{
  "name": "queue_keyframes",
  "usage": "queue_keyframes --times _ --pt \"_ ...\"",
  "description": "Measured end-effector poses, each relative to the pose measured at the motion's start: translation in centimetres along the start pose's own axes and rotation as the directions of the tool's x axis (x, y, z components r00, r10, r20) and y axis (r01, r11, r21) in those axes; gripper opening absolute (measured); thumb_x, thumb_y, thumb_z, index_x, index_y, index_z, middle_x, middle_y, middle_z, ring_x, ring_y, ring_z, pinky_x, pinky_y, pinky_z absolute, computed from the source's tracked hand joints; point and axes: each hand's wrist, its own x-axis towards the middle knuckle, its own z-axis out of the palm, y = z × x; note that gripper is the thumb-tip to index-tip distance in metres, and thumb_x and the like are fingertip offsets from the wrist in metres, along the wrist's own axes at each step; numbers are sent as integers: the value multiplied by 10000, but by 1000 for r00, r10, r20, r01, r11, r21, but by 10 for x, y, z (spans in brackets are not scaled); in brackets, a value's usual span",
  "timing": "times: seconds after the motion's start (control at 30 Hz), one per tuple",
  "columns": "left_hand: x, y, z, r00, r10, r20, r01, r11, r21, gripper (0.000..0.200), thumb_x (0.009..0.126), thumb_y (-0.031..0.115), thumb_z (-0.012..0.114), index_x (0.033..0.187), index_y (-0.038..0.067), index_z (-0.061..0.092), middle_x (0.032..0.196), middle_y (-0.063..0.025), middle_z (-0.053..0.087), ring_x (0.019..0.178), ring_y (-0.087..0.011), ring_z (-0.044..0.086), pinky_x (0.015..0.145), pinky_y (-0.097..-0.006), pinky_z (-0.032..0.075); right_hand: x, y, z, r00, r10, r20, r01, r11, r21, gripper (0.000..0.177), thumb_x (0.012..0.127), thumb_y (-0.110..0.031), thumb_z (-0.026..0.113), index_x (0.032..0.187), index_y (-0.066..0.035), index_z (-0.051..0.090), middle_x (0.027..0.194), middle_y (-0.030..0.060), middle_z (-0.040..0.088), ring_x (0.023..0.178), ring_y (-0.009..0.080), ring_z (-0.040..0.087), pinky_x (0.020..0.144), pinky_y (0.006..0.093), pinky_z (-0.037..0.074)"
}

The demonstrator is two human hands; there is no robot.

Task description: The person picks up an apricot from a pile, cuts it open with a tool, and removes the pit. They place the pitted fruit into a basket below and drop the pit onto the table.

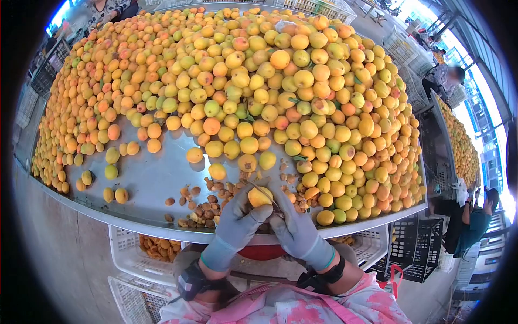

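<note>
Both my hands wear grey gloves and meet over the near edge of the metal table [135, 178]. My left hand [236, 220] is closed round a yellow apricot [260, 196]. Against the fruit's right side, my right hand [297, 229] has its fingers closed on a thin tool, mostly hidden by the glove. Brown pits [206, 209] lie on the metal to the left of my hands, and more lie to the right. Beyond them a large heap of whole apricots [243, 81] covers much of the table.
Below the table edge stand white crates [127, 254], one with halved apricots [160, 247], and black crates [415, 245] at the right. A red container [262, 252] is under my hands. Several people, one in a green top [472, 232], are around other tables.
</note>
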Motion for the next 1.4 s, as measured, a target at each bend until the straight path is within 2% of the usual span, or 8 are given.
queue_keyframes --times 0.23,0.43,0.73,1.03,1.13,1.2,1.33,1.4 --pt "-1 4 -17 995 54 82 -76 954 290 482 883 184 674 1285 -2 484 1059 -26 599 944 -87 557 826 -246 476 2 2 4 996 17 91 -20 999 32 593 965 -231 465 1457 4 230 1323 246 487 1077 373 598 842 384 501" --pt "-4 -13 -1 989 64 -132 -76 993 -86 501 869 206 693 1277 -1 490 1062 -27 605 953 -99 568 838 -252 473 4 5 15 992 -98 -81 97 995 -20 590 955 -207 475 1455 -3 238 1286 253 517 1006 372 626 814 386 509" --pt "0 3 -22 979 178 96 -202 820 536 458 860 161 698 1254 2 528 1089 -32 634 949 -116 609 815 -255 494 5 4 4 992 70 101 -75 996 54 589 951 -195 485 1448 6 243 1240 250 554 1091 386 590 875 387 488" --pt "-6 -9 -8 996 10 -85 -22 990 -140 407 874 157 687 1224 -11 565 1121 -35 633 976 -108 600 864 -265 485 3 6 8 1000 -1 7 -1 987 161 576 965 -236 486 1440 5 268 1230 250 562 1107 385 585 896 391 478" --pt "-4 12 -21 989 141 51 -144 987 71 409 861 173 702 1203 -15 580 1100 -38 642 965 -119 603 859 -279 488 6 5 -3 993 -70 92 66 997 40 567 957 -219 494 1436 -6 279 1183 255 584 1056 396 604 858 400 494" --pt "-3 22 -32 945 208 252 -327 584 743 551 868 251 697 1322 3 507 1132 -49 633 1014 -136 590 881 -272 469 5 7 -3 987 29 156 -23 999 -43 559 952 -211 497 1430 -8 291 1172 257 587 1036 402 608 840 406 498" --pt "-3 10 -25 971 204 125 -235 712 661 393 852 187 708 1167 -19 594 1080 -46 649 951 -136 609 836 -280 492 5 0 3 996 64 64 -70 994 87 548 947 -219 501 1416 -8 313 1161 260 588 1018 413 607 818 411 504" --pt "-2 3 -15 991 129 -28 -123 980 153 418 852 192 709 1196 -13 589 1095 -54 653 956 -138 620 839 -273 497 3 5 8 998 66 26 -68 994 85 550 948 -227 499 1416 -7 311 1164 260 587 1026 412 604 820 411 503"
